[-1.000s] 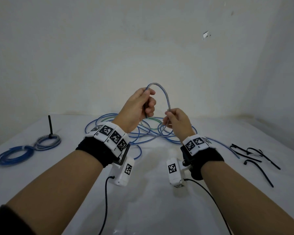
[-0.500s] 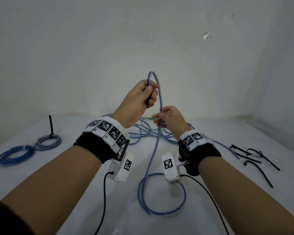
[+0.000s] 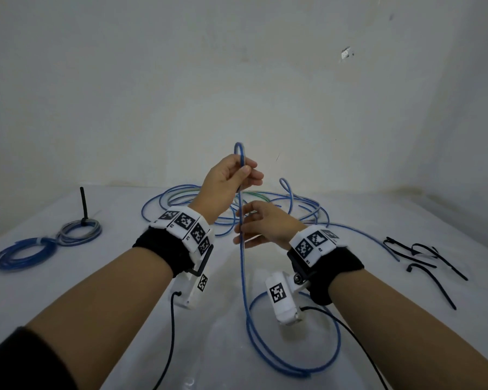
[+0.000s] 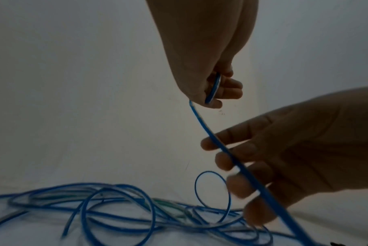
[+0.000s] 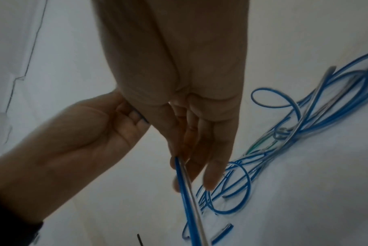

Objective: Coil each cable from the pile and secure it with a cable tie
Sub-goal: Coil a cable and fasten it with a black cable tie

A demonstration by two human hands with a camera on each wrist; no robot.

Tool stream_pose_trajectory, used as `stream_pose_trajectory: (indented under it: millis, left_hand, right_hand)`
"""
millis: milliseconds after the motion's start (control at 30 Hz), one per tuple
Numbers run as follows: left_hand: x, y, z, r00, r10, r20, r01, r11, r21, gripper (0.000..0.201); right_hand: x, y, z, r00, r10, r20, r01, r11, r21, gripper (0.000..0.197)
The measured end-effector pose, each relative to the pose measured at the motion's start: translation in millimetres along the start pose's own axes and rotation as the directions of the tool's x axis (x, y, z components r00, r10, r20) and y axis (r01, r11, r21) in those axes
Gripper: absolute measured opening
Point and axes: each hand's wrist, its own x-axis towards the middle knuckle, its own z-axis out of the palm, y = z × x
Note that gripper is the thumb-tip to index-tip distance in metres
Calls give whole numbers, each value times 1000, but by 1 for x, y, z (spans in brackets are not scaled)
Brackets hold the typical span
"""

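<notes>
blue cable at frame centre, pinched at its top bend by left hand; right hand below, fingers loosely extended against the doubled strand. best slid down evenly, loops kept matched, clear of pile.

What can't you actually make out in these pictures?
- Head view: the cable ends, lost in the pile; the right hand fingertips, behind the cable.
- Left wrist view: the left hand is dim, its fingers bunched.
- Right wrist view: blurred; whether the right hand's fingers touch the cable.
</notes>
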Motion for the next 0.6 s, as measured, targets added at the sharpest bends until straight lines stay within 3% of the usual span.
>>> stream_pose_trajectory:
  millis: [167, 267, 367, 467, 533, 600]
  left_hand:
    - [-10, -25, -12, 1000, -12, 10, 8, 950, 313, 9]
    - [-13, -29, -19, 998, -20, 61, -12, 880, 475, 12]
    - [-12, -27, -20, 990, -16, 142, -94, 680, 727, 17]
    - [-8, -24, -18, 980, -103, 167, -97, 488, 867, 23]
    - [-8, -23, -18, 969, -172, 178, -81, 459, 885, 27]
    - [-9, -22, -18, 955, -219, 199, -70, 487, 871, 32]
  right_hand:
    - [-1, 1, 3, 1000, 4, -4, -4, 998, -57, 32]
    - [-2, 0, -1, 1000, -26, -11, 22, 968, -250, 37]
    - [-4, -3, -7, 996, -92, -14, 80, 923, -377, 30]
    - [-2, -3, -11, 984, -168, -67, 129, 913, -387, 16]
    - [1, 0, -15, 964, -242, -109, 171, 880, -443, 13]
    - [3, 1, -20, 927, -348, -143, 205, 786, -583, 12]
